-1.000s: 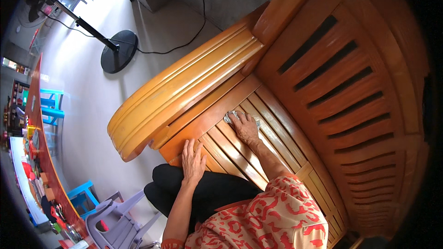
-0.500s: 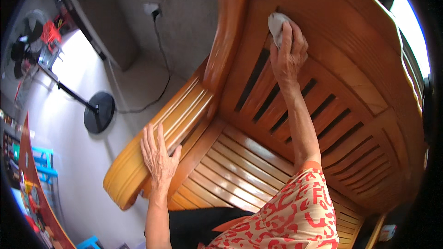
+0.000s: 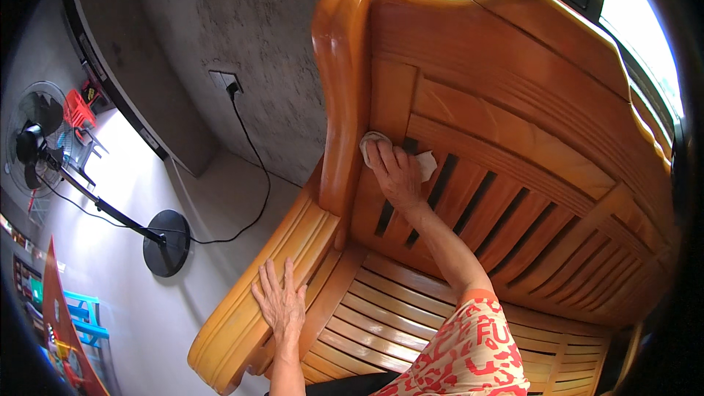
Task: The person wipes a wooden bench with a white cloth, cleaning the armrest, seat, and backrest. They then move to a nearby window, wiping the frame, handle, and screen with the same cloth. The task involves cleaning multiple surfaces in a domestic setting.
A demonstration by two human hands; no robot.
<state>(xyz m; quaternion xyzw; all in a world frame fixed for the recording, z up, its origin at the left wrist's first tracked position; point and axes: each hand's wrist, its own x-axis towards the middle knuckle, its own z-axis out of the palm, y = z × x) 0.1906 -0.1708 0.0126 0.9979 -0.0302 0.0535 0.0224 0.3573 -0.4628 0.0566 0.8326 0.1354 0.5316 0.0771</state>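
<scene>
Head view: grasping a pale cloth (image 3: 427, 166) under the right hand (image 3: 397, 172), just above centre, against the slatted backrest (image 3: 506, 130); resting the left hand (image 3: 281, 303), spread and empty, on the armrest (image 3: 229, 331), lower left. Seemingly mid-wipe; cannot tell finished stretches from remaining.

A crumpled whitish cloth (image 3: 427, 166) lies against the left end of a glossy orange-brown wooden bench's (image 3: 456, 194) slatted backrest (image 3: 513, 114).

Open air lies above the slatted seat (image 3: 389, 306), between the left hand (image 3: 282, 303) and right forearm (image 3: 449, 248); the upright post (image 3: 339, 95) blocks leftward passage beside the cloth (image 3: 427, 166).
</scene>
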